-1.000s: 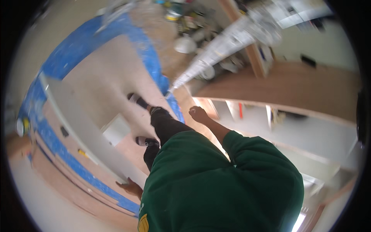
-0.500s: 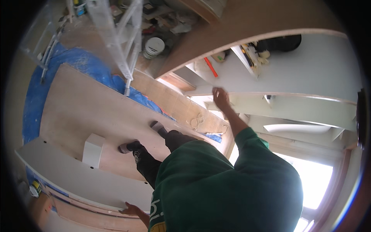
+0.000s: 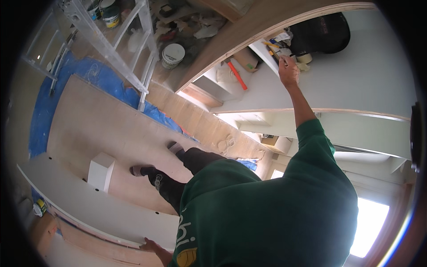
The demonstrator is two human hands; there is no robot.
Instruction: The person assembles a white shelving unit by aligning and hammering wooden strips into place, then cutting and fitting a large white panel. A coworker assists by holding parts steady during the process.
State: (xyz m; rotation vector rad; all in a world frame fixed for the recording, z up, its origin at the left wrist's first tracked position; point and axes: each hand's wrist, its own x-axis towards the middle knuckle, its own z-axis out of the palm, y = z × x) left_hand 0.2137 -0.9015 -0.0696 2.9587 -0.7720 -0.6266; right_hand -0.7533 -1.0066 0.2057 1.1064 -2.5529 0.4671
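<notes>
My right hand (image 3: 289,72) reaches up into a white shelf (image 3: 356,75), its fingers drawn together beside small tools with yellow parts (image 3: 272,46). What lies between those fingertips, if anything, is too small to make out. Close to this hand are a cream tape roll (image 3: 304,58), a crumpled pale glove or cloth (image 3: 303,66) and a black case (image 3: 327,34). A red bar-shaped tool (image 3: 237,75) lies left of the shelf divider. Low on the left, my left hand (image 3: 151,246) rests with fingers extended on the edge of a long white panel (image 3: 122,209).
A clear-coated stepladder (image 3: 147,66) stands over blue sheeting (image 3: 80,73) at the far left. Beyond it are a white bucket (image 3: 173,55) and paint cans (image 3: 109,14). A white box-shaped block (image 3: 101,171) is by my feet on a curved board (image 3: 84,120).
My right hand has moved up and to the right, from the shelf's front edge in among the small tools. My left hand stays at the white panel's edge.
</notes>
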